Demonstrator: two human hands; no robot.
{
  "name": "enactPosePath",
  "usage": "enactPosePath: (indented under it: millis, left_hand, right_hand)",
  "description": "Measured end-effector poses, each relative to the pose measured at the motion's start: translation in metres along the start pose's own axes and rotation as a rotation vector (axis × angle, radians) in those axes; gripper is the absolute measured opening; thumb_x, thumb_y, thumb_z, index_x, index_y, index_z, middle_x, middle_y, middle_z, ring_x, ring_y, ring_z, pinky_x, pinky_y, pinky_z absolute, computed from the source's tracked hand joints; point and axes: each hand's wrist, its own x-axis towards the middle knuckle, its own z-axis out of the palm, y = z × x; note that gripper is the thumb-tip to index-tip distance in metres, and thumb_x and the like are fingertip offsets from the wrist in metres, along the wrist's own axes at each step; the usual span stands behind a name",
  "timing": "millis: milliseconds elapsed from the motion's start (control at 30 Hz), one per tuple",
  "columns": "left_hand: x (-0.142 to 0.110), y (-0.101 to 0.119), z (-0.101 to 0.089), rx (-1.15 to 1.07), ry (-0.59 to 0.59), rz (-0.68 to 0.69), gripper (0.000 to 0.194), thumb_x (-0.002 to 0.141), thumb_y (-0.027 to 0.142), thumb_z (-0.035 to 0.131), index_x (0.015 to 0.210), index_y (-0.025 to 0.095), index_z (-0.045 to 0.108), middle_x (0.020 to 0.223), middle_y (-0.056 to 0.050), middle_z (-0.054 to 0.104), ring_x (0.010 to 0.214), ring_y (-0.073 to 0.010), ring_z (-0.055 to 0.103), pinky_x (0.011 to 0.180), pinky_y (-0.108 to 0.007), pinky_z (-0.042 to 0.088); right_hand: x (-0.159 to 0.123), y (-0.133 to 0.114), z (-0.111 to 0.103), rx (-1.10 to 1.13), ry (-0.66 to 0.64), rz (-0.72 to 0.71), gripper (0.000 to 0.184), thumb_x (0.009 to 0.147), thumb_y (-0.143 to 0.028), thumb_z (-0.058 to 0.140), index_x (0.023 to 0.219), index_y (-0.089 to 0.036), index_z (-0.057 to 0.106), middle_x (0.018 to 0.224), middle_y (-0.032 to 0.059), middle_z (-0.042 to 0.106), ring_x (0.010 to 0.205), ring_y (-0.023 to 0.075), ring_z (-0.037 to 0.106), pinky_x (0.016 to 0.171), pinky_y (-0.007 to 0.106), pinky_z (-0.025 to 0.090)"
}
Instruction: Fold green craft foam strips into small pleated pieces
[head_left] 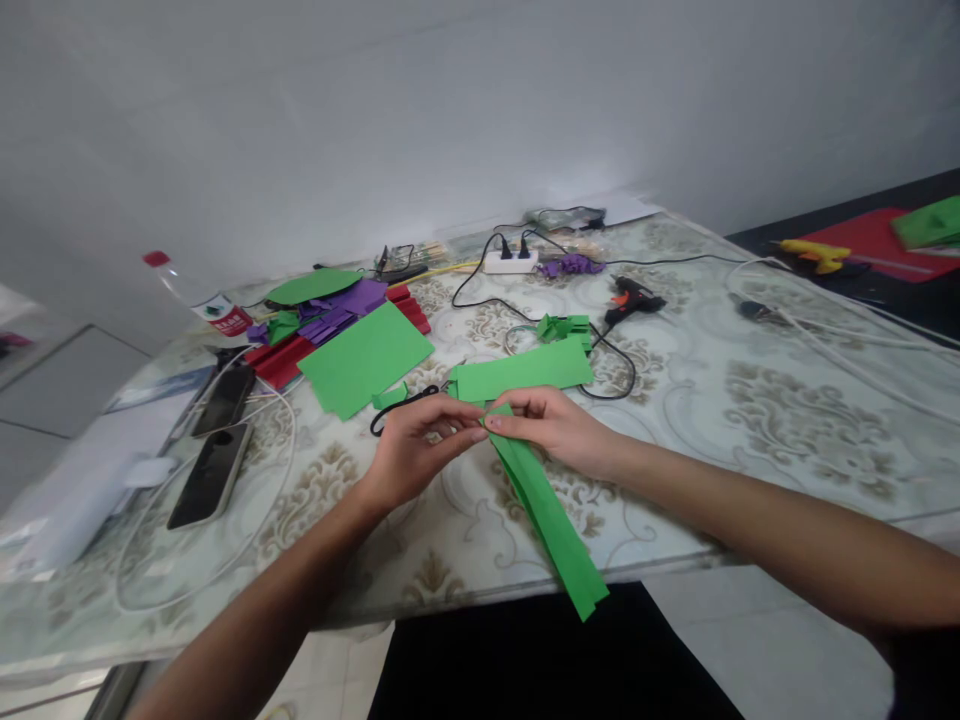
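Observation:
Between both hands is a long folded green paper strip point(546, 515), its lower end hanging toward the table's front edge. My right hand point(551, 425) pinches the upper end with thumb and fingers. My left hand point(424, 440) meets it there, fingertips closed at the strip's tip. Just beyond the hands lies a wide green paper piece point(525, 370). Black-handled scissors point(405, 402) lie partly hidden behind my left hand, near a small green scrap point(390, 396). A larger green sheet point(367, 358) rests farther left.
Purple paper point(345, 305) and red folded paper point(281, 360) lie at the left, near a bottle point(206, 300) and phones point(210, 476). Behind are a power strip point(511, 262) and a black glue gun point(634, 298) with cords. A yellow glue gun point(816, 254) sits far right.

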Motion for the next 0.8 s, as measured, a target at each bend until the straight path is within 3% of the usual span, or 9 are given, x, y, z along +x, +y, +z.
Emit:
enactPosePath:
  millis: [800]
  left_hand:
    - [0.0007, -0.0028, 0.0003, -0.030, 0.000, -0.011, 0.016, 0.081, 0.031, 0.079, 0.089, 0.017, 0.079, 0.082, -0.006, 0.077, 0.060, -0.0115, 0.065, 0.054, -0.021, 0.054]
  right_hand:
    - [0.0002, -0.0013, -0.0019, -0.026, -0.019, -0.013, 0.040, 0.079, -0.055, 0.074, 0.086, -0.015, 0.073, 0.052, -0.0063, 0.042, 0.048, 0.0077, 0.032, 0.045, 0.024, 0.017]
